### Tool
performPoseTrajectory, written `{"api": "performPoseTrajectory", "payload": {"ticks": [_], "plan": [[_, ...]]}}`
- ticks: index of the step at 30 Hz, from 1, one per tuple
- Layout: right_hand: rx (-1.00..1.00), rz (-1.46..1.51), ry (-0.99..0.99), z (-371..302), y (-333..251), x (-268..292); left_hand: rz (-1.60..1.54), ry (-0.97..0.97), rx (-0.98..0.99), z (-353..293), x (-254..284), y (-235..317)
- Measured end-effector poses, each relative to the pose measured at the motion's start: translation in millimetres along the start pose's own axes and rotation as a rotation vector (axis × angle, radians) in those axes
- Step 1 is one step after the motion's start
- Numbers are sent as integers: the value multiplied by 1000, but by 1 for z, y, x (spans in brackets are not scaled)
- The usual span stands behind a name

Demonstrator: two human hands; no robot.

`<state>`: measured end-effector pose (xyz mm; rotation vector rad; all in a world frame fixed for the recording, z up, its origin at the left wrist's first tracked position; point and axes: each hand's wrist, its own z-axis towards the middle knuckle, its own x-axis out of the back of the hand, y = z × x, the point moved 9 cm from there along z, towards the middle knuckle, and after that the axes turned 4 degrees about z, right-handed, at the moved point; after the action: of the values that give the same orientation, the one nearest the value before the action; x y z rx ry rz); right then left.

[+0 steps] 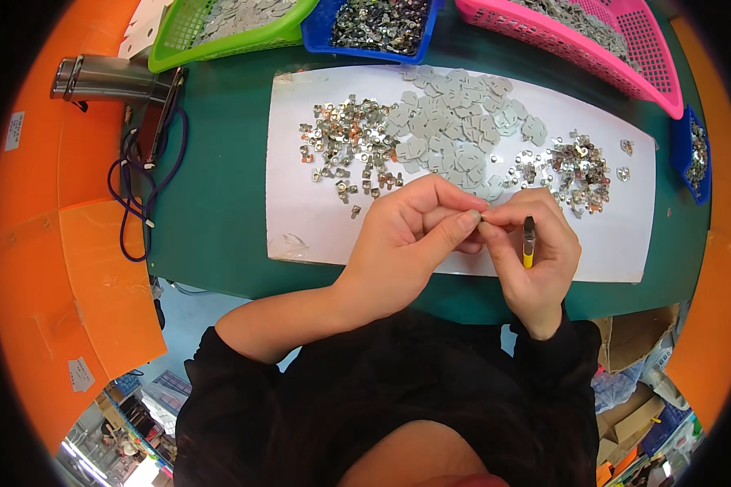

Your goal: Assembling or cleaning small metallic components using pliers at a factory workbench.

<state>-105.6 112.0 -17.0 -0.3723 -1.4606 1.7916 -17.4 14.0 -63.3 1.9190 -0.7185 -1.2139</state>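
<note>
Over the front of a white board (300,231), my left hand (402,239) and my right hand (548,256) meet fingertip to fingertip. Both are closed in a pinch around a tiny dark piece (482,217), too hidden to name. A slim yellow tool with a black and metal end (529,243) is tucked in my right hand, pointing away from me. Just beyond my fingers lies a heap of flat grey notched discs (455,122). Small metal clips (349,142) are scattered to its left, and small shiny metal fittings (581,174) to its right.
A green basket (166,57), a blue bin (365,55) and a pink basket (536,40), all filled with parts, line the far edge. A smaller blue tray (702,191) stands at right. On the left are a steel flask (110,79) and a purple cord (183,146).
</note>
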Motion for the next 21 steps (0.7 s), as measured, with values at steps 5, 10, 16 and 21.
{"api": "performPoseTrajectory", "payload": {"ticks": [5, 10, 16, 21], "plan": [[-75, -12, 61, 2, 5, 9, 322, 65, -105, 6, 3, 22], [-31, -59, 179, 6, 9, 34, 1562, 265, -660, 6, -8, 70], [157, -104, 164, 6, -5, 28, 1510, 154, -627, 13, -4, 55], [251, -190, 139, 7, -18, 25, 1300, 62, -584, 13, -1, 53]]}}
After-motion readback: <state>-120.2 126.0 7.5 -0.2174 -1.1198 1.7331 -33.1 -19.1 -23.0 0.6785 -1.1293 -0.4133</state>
